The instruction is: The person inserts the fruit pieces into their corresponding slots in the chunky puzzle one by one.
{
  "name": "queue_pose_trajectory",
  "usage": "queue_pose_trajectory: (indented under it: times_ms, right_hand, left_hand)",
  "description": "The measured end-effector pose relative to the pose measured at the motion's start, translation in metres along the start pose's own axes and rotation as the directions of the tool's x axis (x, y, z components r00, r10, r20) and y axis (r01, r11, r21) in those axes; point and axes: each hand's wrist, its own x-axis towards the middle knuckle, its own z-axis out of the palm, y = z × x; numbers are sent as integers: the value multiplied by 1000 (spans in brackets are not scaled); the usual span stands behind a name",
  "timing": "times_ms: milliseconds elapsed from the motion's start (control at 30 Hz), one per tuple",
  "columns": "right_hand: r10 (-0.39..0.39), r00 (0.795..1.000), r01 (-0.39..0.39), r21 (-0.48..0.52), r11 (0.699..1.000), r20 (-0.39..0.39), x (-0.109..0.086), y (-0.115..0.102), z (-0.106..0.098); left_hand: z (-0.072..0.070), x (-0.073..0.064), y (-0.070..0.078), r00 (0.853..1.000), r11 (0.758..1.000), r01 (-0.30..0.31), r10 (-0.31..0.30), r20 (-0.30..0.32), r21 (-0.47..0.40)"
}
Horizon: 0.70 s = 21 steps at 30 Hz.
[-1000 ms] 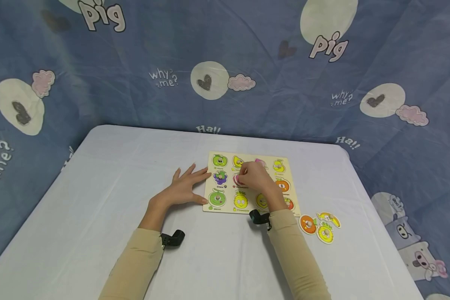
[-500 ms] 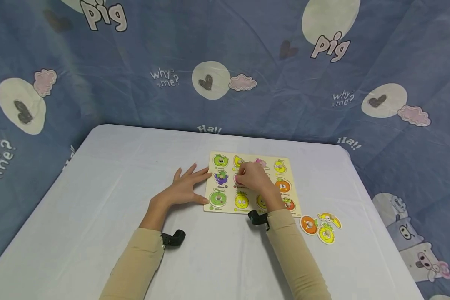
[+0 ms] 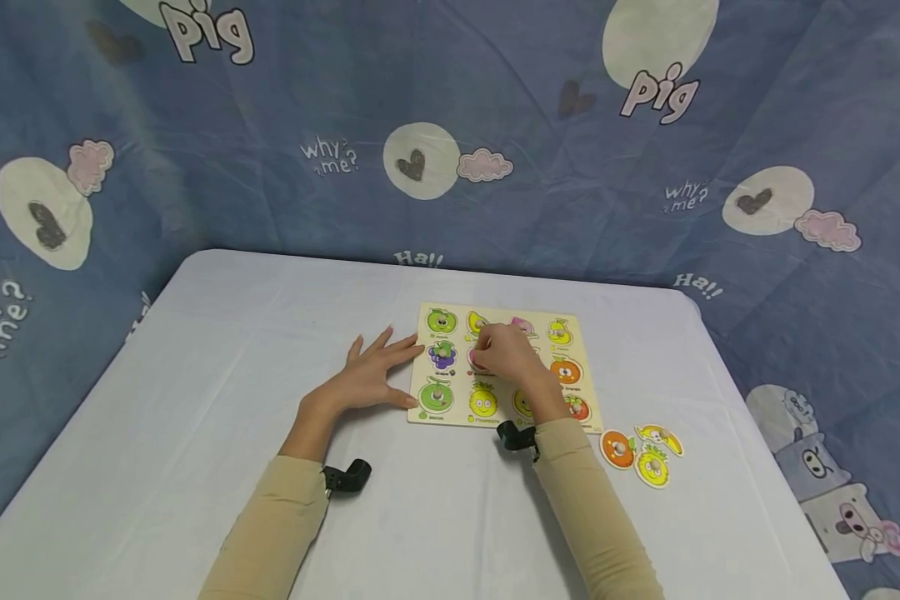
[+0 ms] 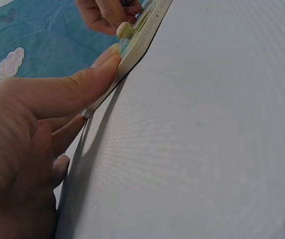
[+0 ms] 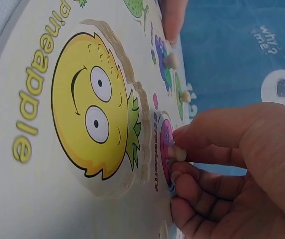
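Observation:
A wooden fruit puzzle board [image 3: 461, 404] lies on the white table. My right hand [image 3: 512, 358] is over its middle row, pinching the knob of the pink strawberry puzzle piece [image 5: 165, 142], which sits at the slot with the strawberry label in the right wrist view. Along the board's left edge rests my left hand [image 3: 363, 377], fingers spread, with the thumb [image 4: 95, 79] against the rim in the left wrist view. In front of the right fingers is the pineapple slot [image 5: 90, 109], with its printed picture showing. The right hand and forearm hide part of the board in the head view.
Right of the board's near corner lie three loose pieces: an orange [image 3: 618, 450], a banana [image 3: 660, 439] and a pineapple [image 3: 652, 467]. Knobbed pieces such as the grapes [image 3: 442, 357] sit in the board. A blue printed cloth [image 3: 270, 200] hangs behind the table.
The strawberry piece under my right fingers shows less of its pale edge than a second ago. The right hand has barely shifted, and the left hand stays at the board's edge.

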Motion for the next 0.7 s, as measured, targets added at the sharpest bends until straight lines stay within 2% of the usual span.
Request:
queue_pose_trajectory:
  times_ms: [333, 700]
  right_hand:
    - [19, 1000, -19, 13, 1000, -6, -1, 0, 0]
    - [41, 999, -40, 77, 996, -21, -3, 9, 1]
  left_hand:
    - [0, 0, -1, 1000, 1000, -8, 8, -3, -2]
    - [-2, -2, 2, 1000, 1000, -11, 11, -7, -7]
